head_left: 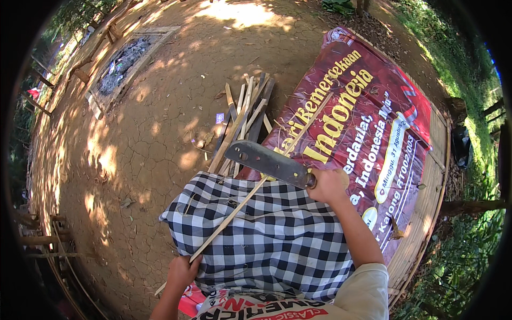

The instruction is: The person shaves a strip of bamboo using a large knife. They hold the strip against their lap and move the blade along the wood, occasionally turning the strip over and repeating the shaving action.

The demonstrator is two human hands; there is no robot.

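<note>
My right hand is closed round the handle of a broad dark cleaver with a hole near its blunt tip. The blade points left and lies across a long, thin bamboo strip. My left hand is closed on the strip's near end, low at the left, and a short bit sticks out behind the fist. From there the strip slants up and right, passes by the blade and reaches over the banner. Under the strip, a black-and-white checked cloth covers my lap.
Beyond the cloth lies a pile of split bamboo and wood pieces. A dark red printed banner, strewn with thin shavings, covers a bamboo platform at the right. Cracked bare earth spreads left, with a framed ash pit at the far left.
</note>
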